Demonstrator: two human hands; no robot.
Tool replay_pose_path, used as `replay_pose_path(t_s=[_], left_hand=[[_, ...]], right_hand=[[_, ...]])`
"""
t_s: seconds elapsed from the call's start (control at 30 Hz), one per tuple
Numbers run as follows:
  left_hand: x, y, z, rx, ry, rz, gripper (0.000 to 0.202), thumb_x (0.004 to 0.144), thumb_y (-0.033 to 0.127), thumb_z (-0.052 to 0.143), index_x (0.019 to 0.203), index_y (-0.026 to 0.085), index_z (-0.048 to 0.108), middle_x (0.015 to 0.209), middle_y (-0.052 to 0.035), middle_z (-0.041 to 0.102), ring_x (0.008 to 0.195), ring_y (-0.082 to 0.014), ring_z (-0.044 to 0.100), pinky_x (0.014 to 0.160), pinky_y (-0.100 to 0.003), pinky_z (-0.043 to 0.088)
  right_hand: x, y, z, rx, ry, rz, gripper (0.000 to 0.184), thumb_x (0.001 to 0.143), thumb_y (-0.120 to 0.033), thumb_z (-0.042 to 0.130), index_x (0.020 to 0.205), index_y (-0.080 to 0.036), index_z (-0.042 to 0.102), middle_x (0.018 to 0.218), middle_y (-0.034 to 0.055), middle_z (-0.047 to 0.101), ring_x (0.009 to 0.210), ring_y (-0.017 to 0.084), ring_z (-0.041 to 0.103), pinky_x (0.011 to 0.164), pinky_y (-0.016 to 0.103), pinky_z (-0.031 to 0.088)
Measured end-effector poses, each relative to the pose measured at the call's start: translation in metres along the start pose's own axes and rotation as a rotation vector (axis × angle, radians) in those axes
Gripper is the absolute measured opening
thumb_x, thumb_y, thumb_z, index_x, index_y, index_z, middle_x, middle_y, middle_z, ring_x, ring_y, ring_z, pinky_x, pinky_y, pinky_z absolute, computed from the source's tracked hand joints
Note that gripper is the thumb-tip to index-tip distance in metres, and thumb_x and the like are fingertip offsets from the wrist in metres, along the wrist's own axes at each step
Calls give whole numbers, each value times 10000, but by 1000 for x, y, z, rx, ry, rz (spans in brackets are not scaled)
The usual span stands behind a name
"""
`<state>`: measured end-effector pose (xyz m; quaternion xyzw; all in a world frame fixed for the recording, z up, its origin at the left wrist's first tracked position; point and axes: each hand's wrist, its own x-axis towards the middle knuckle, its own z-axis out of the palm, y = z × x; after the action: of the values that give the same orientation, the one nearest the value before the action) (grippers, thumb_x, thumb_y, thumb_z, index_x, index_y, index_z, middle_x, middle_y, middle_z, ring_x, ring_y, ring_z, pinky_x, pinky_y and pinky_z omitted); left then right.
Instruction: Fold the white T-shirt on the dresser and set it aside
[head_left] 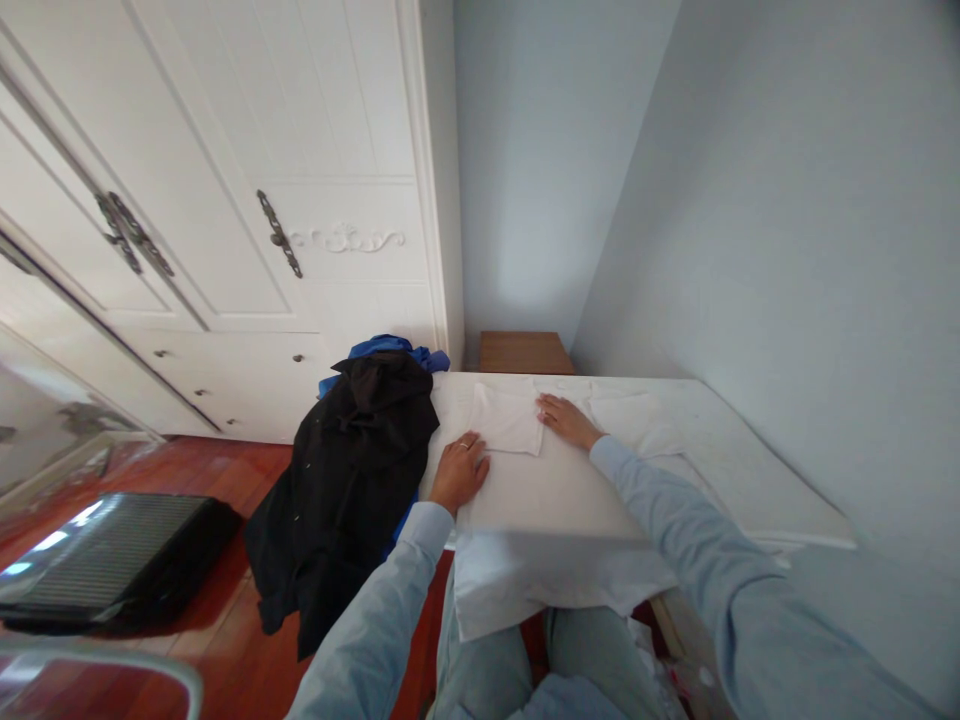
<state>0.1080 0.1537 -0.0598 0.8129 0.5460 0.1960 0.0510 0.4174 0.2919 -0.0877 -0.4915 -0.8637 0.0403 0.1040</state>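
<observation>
A white cloth garment (555,490), which looks like a T-shirt, is spread over the white table (757,470). Its near end hangs down past the front edge above my knees. On its left side a squarish flap (510,425) lies flat. My left hand (459,472) rests at the lower left corner of that flap, fingers stretched out on the cloth. Beside the flap's upper right edge, my right hand (568,420) lies flat with fingers extended to the left. Another part of the white cloth (630,412) spreads to the right of it. Neither hand grips anything.
A black garment (352,480) drapes over the table's left end, with blue clothing (382,347) under it. Behind the table stands a brown wooden box-like piece (525,352). A white wardrobe (360,130) is at left, a black plastic-wrapped item (127,560) on the floor.
</observation>
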Motion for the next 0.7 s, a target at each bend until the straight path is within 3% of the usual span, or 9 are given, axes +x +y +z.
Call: replay_pose_path(t_s=[0.27, 0.43, 0.7], left_hand=[[0, -2, 1, 1, 12, 13, 392, 971, 328, 475, 1304, 182, 620, 1426, -118, 564, 1376, -252, 497, 1148, -453, 448], [0, -3, 2, -3, 22, 5, 380, 965, 316, 488, 1290, 180, 629, 1411, -124, 575, 1364, -247, 511, 1135, -445, 462], [1, -6, 3, -35, 45, 6, 367, 953, 315, 516, 1269, 185, 649, 1399, -124, 587, 1342, -246, 536, 1127, -455, 474]], right_hand=[[1, 0, 4, 22, 14, 10, 618, 1038, -520, 278, 1485, -151, 492, 1580, 128, 359, 1495, 256, 324, 1236, 480, 291], [2, 3, 4, 65, 34, -3, 596, 1035, -503, 279, 1503, -188, 472, 1549, 107, 415, 1471, 238, 371, 1233, 483, 311], [-18, 17, -7, 53, 33, 31, 641, 1023, -529, 301, 1530, -155, 420, 1566, 121, 387, 1483, 246, 349, 1242, 463, 302]])
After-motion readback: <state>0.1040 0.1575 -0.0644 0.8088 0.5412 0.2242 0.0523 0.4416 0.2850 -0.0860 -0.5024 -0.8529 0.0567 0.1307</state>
